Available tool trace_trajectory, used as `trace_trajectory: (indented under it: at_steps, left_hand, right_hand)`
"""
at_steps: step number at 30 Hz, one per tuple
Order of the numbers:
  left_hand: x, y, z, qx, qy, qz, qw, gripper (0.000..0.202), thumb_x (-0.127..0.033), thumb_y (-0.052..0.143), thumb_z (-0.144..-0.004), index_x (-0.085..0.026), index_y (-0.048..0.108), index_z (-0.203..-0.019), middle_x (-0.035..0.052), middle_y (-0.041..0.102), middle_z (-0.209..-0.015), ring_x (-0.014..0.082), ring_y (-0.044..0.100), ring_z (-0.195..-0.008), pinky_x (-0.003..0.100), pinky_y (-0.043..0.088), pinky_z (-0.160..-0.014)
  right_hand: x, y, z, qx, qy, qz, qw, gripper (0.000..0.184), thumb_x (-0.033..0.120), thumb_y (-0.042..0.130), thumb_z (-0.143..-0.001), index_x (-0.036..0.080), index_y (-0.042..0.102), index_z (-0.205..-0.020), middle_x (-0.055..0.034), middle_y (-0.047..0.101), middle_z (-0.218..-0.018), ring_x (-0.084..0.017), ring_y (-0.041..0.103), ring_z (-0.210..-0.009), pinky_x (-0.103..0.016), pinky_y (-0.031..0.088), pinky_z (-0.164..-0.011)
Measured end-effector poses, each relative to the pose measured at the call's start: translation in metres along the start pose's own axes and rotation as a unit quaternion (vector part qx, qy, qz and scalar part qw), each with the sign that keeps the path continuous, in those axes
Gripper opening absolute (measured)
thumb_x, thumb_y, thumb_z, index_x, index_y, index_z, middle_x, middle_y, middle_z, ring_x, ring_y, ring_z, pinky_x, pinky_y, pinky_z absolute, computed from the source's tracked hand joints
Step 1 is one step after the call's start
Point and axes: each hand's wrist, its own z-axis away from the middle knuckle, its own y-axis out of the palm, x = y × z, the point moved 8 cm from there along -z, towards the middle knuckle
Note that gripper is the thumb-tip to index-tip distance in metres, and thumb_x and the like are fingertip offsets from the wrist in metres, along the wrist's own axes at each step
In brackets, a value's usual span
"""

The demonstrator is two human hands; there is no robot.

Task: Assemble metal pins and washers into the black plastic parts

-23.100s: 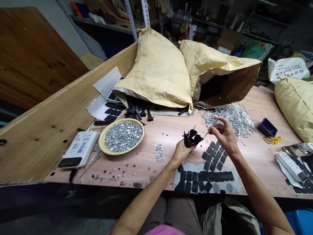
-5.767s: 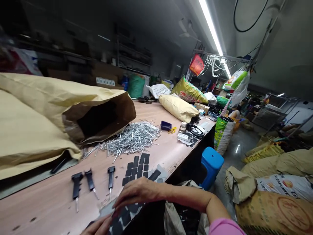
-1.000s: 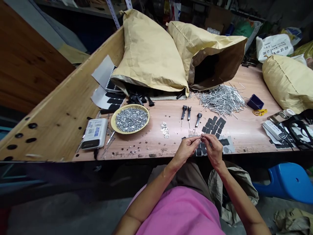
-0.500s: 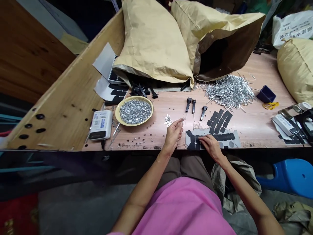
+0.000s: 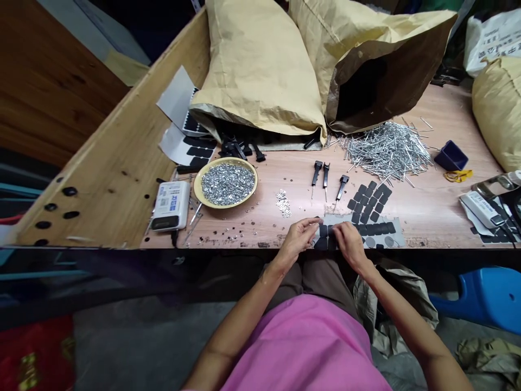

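Note:
At the bench's front edge lies a grey backing sheet [image 5: 396, 231] with rows of black rounded pads [image 5: 382, 228] on it. My left hand [image 5: 299, 239] is over the sheet's left end, thumb and fingers pinched together; whatever is between them is too small to make out. Close to its right, my right hand [image 5: 349, 244] is closed with its fingertips down at the black pads, and what they grip is hidden. Beyond my hands are three black-handled pieces with thin metal shafts [image 5: 316, 176]. A small pile of flat metal washers [image 5: 283, 202] lies beyond my left hand.
A yellow bowl [image 5: 196, 187] of small metal pieces stands left, beside a white box-like device [image 5: 171, 201]. Metal pins [image 5: 386, 152] are heaped behind the loose pads. Large paper sacks [image 5: 260, 65] fill the back. A dark blue tray [image 5: 451, 156] sits right.
My left hand has come down and toward me from above the bench to the sheet's left end. The right hand stays at the pads. The whole view has shifted slightly.

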Motion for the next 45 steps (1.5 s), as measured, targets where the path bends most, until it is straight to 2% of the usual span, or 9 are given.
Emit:
trace_trajectory:
  at_steps: [4, 7, 9, 14, 20, 26, 34, 41, 45]
  left_hand:
    - [0.006, 0.019, 0.001, 0.031, 0.001, -0.023, 0.999, 0.053, -0.048, 0.067, -0.067, -0.009, 0.065, -0.103, -0.0113, 0.034, -0.044, 0.0023, 0.022, -0.036, 0.018, 0.010, -0.036]
    - [0.003, 0.027, 0.000, 0.038, 0.024, -0.031, 0.999, 0.053, -0.048, 0.065, -0.068, -0.008, 0.066, -0.101, -0.0110, 0.033, -0.044, 0.0031, 0.024, -0.038, 0.018, 0.013, -0.037]
    - [-0.001, 0.030, 0.001, 0.046, 0.043, -0.036, 0.997, 0.051, -0.048, 0.065, -0.068, -0.008, 0.068, -0.100, -0.0103, 0.033, -0.045, 0.0036, 0.025, -0.039, 0.019, 0.015, -0.039]
    - [-0.007, 0.030, 0.003, 0.054, 0.080, -0.055, 0.994, 0.049, -0.047, 0.064, -0.069, -0.009, 0.071, -0.098, -0.0086, 0.034, -0.046, 0.0048, 0.028, -0.044, 0.020, 0.019, -0.042]
    - [-0.008, 0.032, 0.007, 0.071, 0.084, -0.077, 0.991, 0.046, -0.045, 0.063, -0.071, -0.010, 0.072, -0.099, -0.0081, 0.034, -0.044, 0.0052, 0.029, -0.043, 0.020, 0.023, -0.043]
    - [-0.021, 0.039, 0.017, 0.092, 0.146, -0.163, 0.971, 0.025, -0.034, 0.062, -0.076, -0.015, 0.076, -0.085, 0.0007, 0.055, -0.049, 0.0133, 0.050, -0.055, 0.021, 0.035, -0.047]
    - [-0.022, 0.047, 0.019, 0.100, 0.160, -0.165, 0.968, 0.025, -0.033, 0.060, -0.078, -0.017, 0.075, -0.091, 0.0050, 0.069, -0.066, 0.0192, 0.063, -0.074, 0.025, 0.047, -0.061]
    - [-0.021, 0.052, 0.020, 0.150, 0.156, -0.185, 0.959, 0.024, -0.033, 0.060, -0.076, -0.017, 0.075, -0.089, 0.0070, 0.074, -0.091, 0.0206, 0.065, -0.087, 0.029, 0.048, -0.081]
    - [-0.023, 0.054, 0.021, 0.154, 0.150, -0.175, 0.961, 0.027, -0.034, 0.058, -0.078, -0.016, 0.074, -0.090, 0.0050, 0.073, -0.078, 0.0185, 0.064, -0.079, 0.027, 0.049, -0.073]
  right_hand:
    - [-0.011, -0.008, -0.007, -0.042, 0.162, -0.226, 0.960, 0.038, 0.056, 0.053, -0.082, 0.019, 0.063, -0.073, -0.0013, 0.062, -0.066, -0.015, 0.054, -0.061, -0.028, 0.043, -0.060]
    - [-0.006, -0.007, -0.006, -0.041, 0.211, -0.312, 0.925, 0.039, 0.057, 0.060, -0.075, 0.019, 0.063, -0.071, -0.0015, 0.066, -0.067, -0.015, 0.057, -0.062, -0.029, 0.046, -0.063]
    - [-0.003, -0.009, -0.005, -0.045, 0.222, -0.331, 0.916, 0.038, 0.058, 0.062, -0.072, 0.019, 0.064, -0.070, -0.0021, 0.067, -0.068, -0.016, 0.058, -0.063, -0.030, 0.048, -0.064]
    - [-0.003, -0.015, -0.004, -0.041, 0.206, -0.340, 0.917, 0.037, 0.057, 0.067, -0.068, 0.019, 0.066, -0.069, -0.0014, 0.066, -0.067, -0.016, 0.058, -0.065, -0.030, 0.048, -0.065]
    - [-0.003, -0.022, -0.007, 0.040, 0.184, -0.354, 0.916, 0.033, 0.052, 0.072, -0.064, 0.021, 0.071, -0.072, -0.0017, 0.067, -0.074, -0.015, 0.059, -0.067, -0.029, 0.047, -0.065]
    - [0.007, -0.037, -0.007, 0.126, 0.152, -0.303, 0.932, 0.030, 0.048, 0.074, -0.064, 0.019, 0.073, -0.073, -0.0014, 0.067, -0.067, -0.013, 0.057, -0.061, -0.026, 0.044, -0.056]
    - [0.020, -0.062, -0.011, 0.120, 0.086, -0.248, 0.958, 0.025, 0.045, 0.072, -0.069, 0.021, 0.074, -0.076, -0.0033, 0.067, -0.073, -0.015, 0.061, -0.066, -0.026, 0.048, -0.058]
    - [0.020, -0.060, -0.009, 0.186, 0.092, -0.261, 0.943, 0.034, 0.052, 0.069, -0.070, 0.019, 0.074, -0.079, -0.0033, 0.066, -0.073, -0.015, 0.064, -0.064, -0.026, 0.052, -0.058]
    - [0.029, -0.066, -0.009, 0.177, 0.026, -0.184, 0.966, 0.032, 0.050, 0.063, -0.078, 0.020, 0.074, -0.082, -0.0044, 0.067, -0.076, -0.015, 0.064, -0.067, -0.025, 0.051, -0.061]
